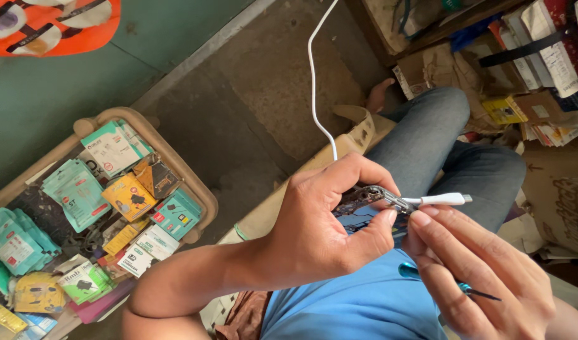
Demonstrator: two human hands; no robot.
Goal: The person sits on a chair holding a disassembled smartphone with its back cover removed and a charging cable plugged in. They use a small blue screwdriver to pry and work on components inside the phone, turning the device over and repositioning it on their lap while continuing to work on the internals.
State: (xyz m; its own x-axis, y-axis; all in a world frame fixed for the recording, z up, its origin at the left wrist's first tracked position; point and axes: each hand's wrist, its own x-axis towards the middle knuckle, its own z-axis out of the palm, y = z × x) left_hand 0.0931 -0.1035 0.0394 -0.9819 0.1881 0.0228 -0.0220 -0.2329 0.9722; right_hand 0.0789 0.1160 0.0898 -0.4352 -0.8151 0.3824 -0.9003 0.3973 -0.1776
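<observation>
Your left hand (pixel 320 233) fingers clamp an opened phone frame (pixel 371 196); your right hand (pixel 475 271) fingers pinch the white cable plug (pixel 443 199) beside it. Left of them, a tray (pixel 204 195) holds packaged accessories (pixel 81 195).

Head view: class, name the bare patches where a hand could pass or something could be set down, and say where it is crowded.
Free: the grey concrete floor between the beige plastic tray and the white charging cable. Crowded: the tray, heaped with small coloured packets; the shelves of boxes and papers beside the jeans-clad knee; the lap, where the left hand and right hand work.
</observation>
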